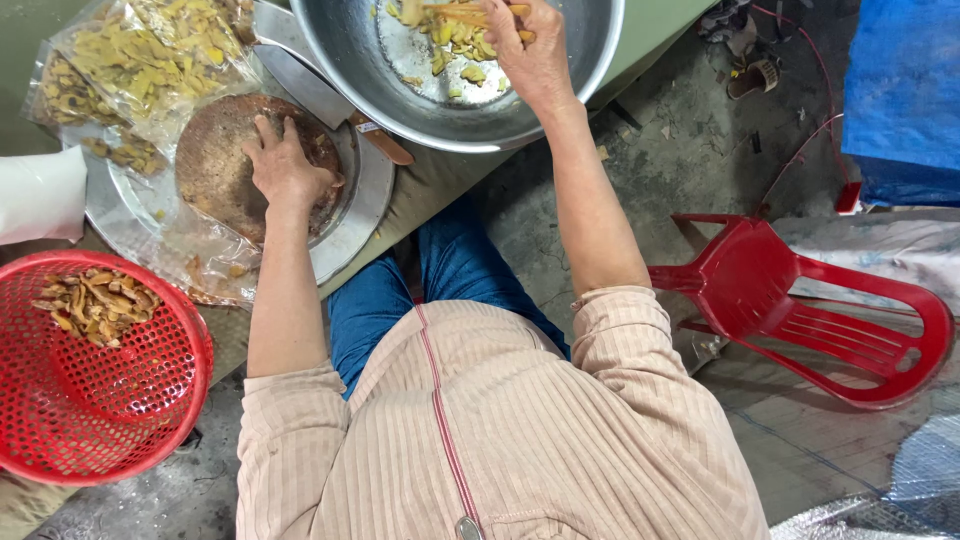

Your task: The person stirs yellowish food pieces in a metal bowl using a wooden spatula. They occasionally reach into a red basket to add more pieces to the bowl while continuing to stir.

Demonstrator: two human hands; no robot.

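Observation:
My left hand rests flat, fingers apart, on a round brown wooden chopping block that sits on a metal tray. My right hand reaches into a large metal bowl and grips several yellow-orange strips of cut root over a small pile of yellow pieces in the bowl's bottom. A cleaver with a wooden handle lies between the block and the bowl, its blade partly under the bowl's rim.
A red plastic basket with some dried brownish pieces stands at the lower left. Clear bags of yellow slices lie at the top left, beside a white sack. A red plastic chair lies tipped on the concrete floor at right; a blue tarp is beyond.

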